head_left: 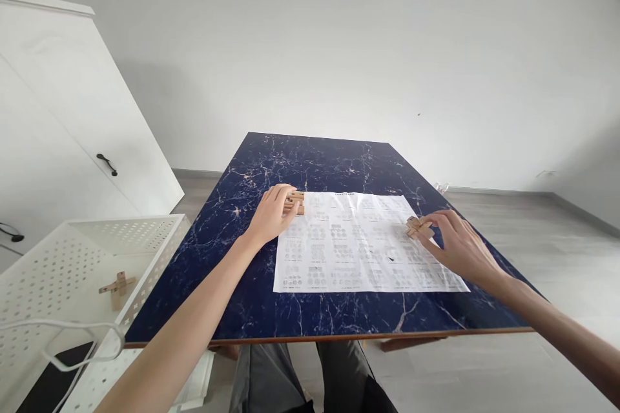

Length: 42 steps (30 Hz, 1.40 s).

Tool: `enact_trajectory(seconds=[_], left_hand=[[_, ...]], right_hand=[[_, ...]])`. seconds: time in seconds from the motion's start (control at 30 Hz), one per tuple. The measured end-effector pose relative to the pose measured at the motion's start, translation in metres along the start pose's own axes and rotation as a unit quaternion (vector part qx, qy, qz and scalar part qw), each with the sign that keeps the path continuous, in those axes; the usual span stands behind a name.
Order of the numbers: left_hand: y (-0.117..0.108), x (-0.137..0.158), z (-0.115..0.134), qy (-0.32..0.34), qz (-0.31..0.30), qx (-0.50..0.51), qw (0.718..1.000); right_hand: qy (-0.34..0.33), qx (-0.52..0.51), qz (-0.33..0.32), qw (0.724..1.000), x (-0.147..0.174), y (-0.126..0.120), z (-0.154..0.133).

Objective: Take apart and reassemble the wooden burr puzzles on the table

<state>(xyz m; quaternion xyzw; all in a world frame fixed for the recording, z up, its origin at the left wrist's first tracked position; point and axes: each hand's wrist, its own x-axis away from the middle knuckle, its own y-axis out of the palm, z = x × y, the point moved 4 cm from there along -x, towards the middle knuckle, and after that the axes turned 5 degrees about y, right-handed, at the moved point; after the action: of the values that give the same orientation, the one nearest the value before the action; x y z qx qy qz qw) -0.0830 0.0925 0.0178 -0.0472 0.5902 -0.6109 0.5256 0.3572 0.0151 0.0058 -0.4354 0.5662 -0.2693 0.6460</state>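
A white printed instruction sheet point(358, 242) lies flat on the dark blue marble-patterned table point(310, 161). My left hand point(271, 213) rests at the sheet's upper left corner, its fingers closed around a stack of small wooden blocks point(296, 201). My right hand point(458, 242) sits at the sheet's right edge, fingertips pinching a small wooden cross-shaped puzzle piece point(417, 227). Both wooden items touch the table or the paper.
A white perforated cart point(72, 258) stands to the left of the table, holding another wooden cross piece point(117, 285), a white cable point(72, 335) and a dark flat object point(53, 377). A white cabinet point(58, 122) stands behind it. My legs show under the table's near edge.
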Motion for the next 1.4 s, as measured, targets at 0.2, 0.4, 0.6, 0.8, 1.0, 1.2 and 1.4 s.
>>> enact_trajectory(seconds=[0.2, 0.4, 0.6, 0.8, 1.0, 1.2, 1.4], left_hand=[[-0.002, 0.000, 0.006, 0.008, 0.002, 0.006, 1.000], [-0.002, -0.004, 0.016, 0.021, -0.017, 0.028, 0.999], [0.006, -0.004, 0.045, -0.011, -0.048, 0.100, 0.994], [0.019, 0.003, 0.070, -0.095, -0.148, 0.293, 0.940], [0.015, -0.001, 0.068, -0.102, -0.074, 0.321, 0.939], [0.015, -0.005, 0.071, -0.076, -0.075, 0.291, 0.951], [0.021, -0.005, 0.081, -0.045, -0.137, 0.334, 0.931]], right_hand=[[0.040, 0.036, -0.066, 0.996, 0.001, 0.003, 0.005], [0.080, -0.048, -0.033, 0.995, -0.015, -0.006, -0.023], [-0.063, -0.201, 0.018, 0.977, -0.042, -0.008, -0.113], [-0.077, -0.360, -0.006, 0.930, -0.065, 0.016, -0.159], [-0.023, -0.493, -0.148, 0.857, -0.078, 0.041, -0.173], [-0.046, -0.534, -0.257, 0.805, -0.082, 0.047, -0.172], [-0.083, -0.595, -0.407, 0.688, -0.083, 0.040, -0.162]])
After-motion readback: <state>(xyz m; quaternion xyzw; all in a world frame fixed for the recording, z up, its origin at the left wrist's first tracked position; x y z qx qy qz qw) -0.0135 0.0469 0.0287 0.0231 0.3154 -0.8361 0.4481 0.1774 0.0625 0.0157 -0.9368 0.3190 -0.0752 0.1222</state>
